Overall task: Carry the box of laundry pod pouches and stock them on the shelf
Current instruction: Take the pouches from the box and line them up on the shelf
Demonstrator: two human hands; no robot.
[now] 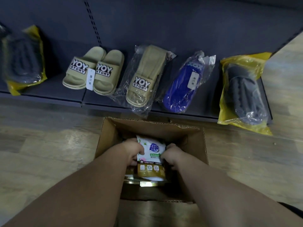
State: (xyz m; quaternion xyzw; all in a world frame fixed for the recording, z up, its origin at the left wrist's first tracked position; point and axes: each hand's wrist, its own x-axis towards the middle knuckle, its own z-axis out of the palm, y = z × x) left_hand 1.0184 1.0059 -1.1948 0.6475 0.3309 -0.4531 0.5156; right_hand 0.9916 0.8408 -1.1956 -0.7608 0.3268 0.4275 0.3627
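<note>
View from my head, looking down at an open cardboard box [199, 145] on the wood-look floor [41, 153], with all positions given relative to the box. Far to its upper left, on the dark low shelf [54, 89], lies a pair of grey slippers in a yellow-edged bag [24, 59]. Nearer the box on that shelf stands an unbagged pair of tan slippers [93, 71] printed "YOY STORY", a white tag hanging between the two. Directly above the box, a second tan pair in a clear bag [144, 77] overhangs the shelf's front edge. Inside the box, my left hand [132, 151] grips the left edge of a white-and-gold pouch [151, 158], fingers curled around it; the pouch faces up, in the middle of the box, on top of further pouches [147, 181] whose gold edges show just below it. My right hand [172, 155] grips the right edge of the same pouch, fingers curled over it. Both forearms cross the near rim of the box. Above and to the right of the box, on the shelf, rests a blue pair of slippers in a clear bag [185, 86] with a white tag. Farthest right, another grey pair in a yellow-edged bag [246, 94] lies at the shelf's end, its lower corner past the front edge.
</note>
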